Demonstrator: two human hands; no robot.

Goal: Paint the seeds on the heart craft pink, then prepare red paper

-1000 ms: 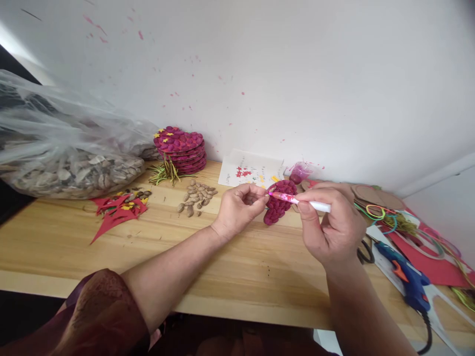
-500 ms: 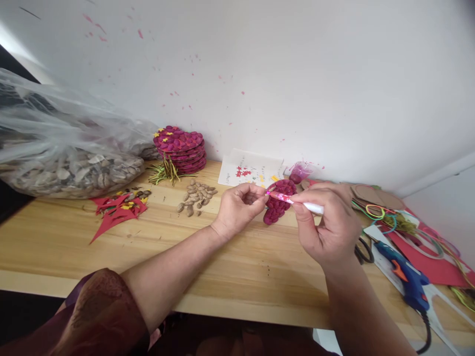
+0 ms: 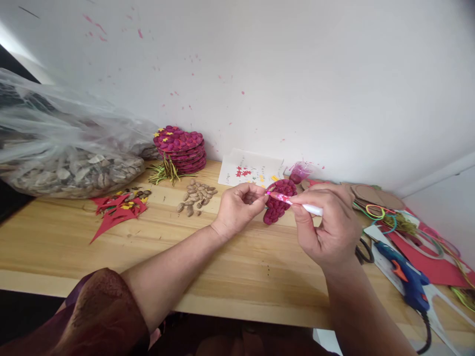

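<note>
In the head view my right hand (image 3: pixel 328 225) grips a slim paintbrush (image 3: pixel 312 209) with a white, pink-smeared handle. The brush's pink tip meets the fingertips of my left hand (image 3: pixel 239 207), which are pinched together. Whatever small piece those fingers hold is too small to make out, though pink shows at their tips. Just behind the brush lies a magenta piece covered in shell-like lumps (image 3: pixel 276 211), partly hidden by brush and fingers. A clear cup with magenta paint (image 3: pixel 301 173) leans by the wall beyond it.
Left: a plastic bag of shells (image 3: pixel 92 173), red scraps (image 3: pixel 118 220), loose shells (image 3: pixel 191 200), a stack of magenta lumpy discs (image 3: pixel 181 155) and green stems (image 3: pixel 166 170). Behind: paper with small stars (image 3: pixel 230 165). Right: a blue glue gun (image 3: pixel 406 277), black scissor handles (image 3: pixel 365 251) and cords (image 3: pixel 374 211).
The fingers of my right hand and the brush have shifted very slightly. My left hand and everything on the table stay where they were.
</note>
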